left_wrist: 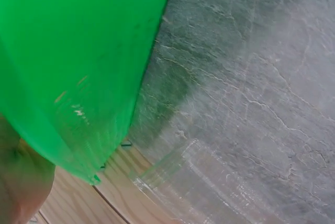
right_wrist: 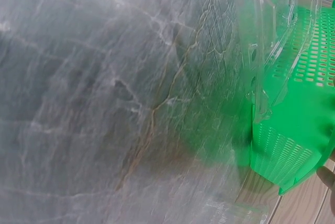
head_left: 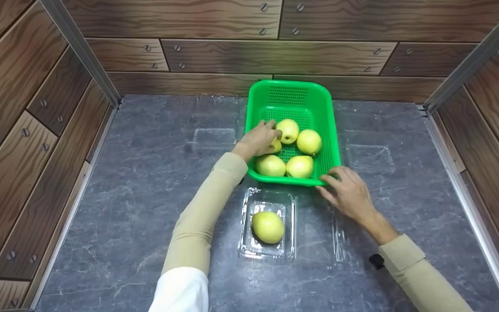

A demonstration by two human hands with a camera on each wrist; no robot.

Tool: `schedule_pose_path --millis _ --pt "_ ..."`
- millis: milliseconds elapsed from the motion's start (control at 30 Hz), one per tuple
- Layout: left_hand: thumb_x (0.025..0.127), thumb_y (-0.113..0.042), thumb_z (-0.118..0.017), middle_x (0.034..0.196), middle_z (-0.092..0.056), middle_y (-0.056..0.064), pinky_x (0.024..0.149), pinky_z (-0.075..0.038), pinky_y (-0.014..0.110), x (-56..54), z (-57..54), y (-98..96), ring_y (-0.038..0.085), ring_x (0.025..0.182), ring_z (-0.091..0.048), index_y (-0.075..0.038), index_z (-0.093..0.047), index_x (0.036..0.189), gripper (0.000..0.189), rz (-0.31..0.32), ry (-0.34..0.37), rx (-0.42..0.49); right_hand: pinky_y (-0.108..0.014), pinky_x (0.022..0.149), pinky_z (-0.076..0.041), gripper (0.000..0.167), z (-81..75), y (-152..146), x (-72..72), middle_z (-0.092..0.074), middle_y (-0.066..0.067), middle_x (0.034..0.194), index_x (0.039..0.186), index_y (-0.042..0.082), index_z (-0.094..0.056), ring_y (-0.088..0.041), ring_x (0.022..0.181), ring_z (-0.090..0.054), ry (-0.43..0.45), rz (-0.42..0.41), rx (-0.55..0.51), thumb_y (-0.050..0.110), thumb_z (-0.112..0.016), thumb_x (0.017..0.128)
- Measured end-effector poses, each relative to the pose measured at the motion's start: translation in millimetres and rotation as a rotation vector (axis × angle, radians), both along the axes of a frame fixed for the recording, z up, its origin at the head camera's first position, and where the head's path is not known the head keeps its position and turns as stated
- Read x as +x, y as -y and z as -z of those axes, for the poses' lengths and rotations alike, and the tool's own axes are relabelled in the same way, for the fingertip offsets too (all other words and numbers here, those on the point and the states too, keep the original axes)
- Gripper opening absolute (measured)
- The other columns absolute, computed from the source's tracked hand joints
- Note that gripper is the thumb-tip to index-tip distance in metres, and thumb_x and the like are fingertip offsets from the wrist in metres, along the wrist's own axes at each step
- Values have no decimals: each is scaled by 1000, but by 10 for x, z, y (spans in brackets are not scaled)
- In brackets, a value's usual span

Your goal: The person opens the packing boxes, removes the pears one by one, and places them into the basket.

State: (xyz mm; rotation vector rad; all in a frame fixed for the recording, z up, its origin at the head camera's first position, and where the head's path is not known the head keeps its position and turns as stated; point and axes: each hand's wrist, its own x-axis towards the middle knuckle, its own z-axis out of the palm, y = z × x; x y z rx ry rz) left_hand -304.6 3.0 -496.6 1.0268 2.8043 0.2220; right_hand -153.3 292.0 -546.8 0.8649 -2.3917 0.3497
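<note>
A green plastic basket (head_left: 329, 117) with slotted walls holds several yellow-green pears (head_left: 309, 141). My left hand (head_left: 258, 138) reaches over its left rim, fingers curled round a pear (head_left: 275, 146) that the hand partly covers. At the near right corner, my right hand (head_left: 350, 192) pinches the basket's rim between thumb and fingers. In front of the basket lies an opened clear plastic clamshell box (head_left: 293, 234); one pear (head_left: 268, 227) sits in its left half. The left wrist view shows the basket's outer wall (left_wrist: 78, 51) close up.
Another clear clamshell (head_left: 214, 136) lies left of the basket, and one more (head_left: 368, 157) lies to its right. The grey marble-patterned table (head_left: 145, 186) is bounded by wood-patterned panels (head_left: 275, 56) at the back and both sides.
</note>
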Motion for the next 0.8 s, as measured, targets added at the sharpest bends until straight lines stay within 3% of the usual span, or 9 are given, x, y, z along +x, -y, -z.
schedule_pose_path --millis 133,267,367,567,800 --pt "104 -30 -67 153 -49 19 129 -38 50 16 -19 33 42 140 -51 -13 -64 140 40 -16 5 4 -52 87 -61 29 -3 2 -2 -71 -15 103 103 10 -77 -36 98 -68 0 1 11 28 -86 82" --pt "104 -39 -65 157 -47 18 122 -46 52 56 -73 73 42 144 -48 -16 -59 146 48 -17 -12 -12 -51 86 -61 30 -5 -6 -1 -71 -16 102 103 10 -77 -35 97 -68 4 1 12 28 -86 81" --pt "104 -43 -63 156 -48 16 115 -52 51 99 -137 88 39 142 -49 -17 -57 148 51 10 -49 -27 -51 85 -61 31 -14 -9 -2 -71 -17 102 103 10 -77 -36 97 -68 10 2 9 26 -88 79" --pt "104 -49 -62 151 -51 13 113 -52 50 202 -226 129 34 136 -51 -16 -58 146 54 76 -114 -54 -51 85 -62 31 -31 -1 -8 -72 -17 103 103 9 -77 -36 97 -68 11 0 14 25 -89 78" --pt "103 -50 -62 150 -52 17 113 -53 53 372 -274 203 38 135 -53 -13 -55 147 57 149 -140 -32 -52 83 -62 30 -21 4 -7 -72 -17 103 102 9 -77 -36 97 -68 3 -1 4 24 -88 78"
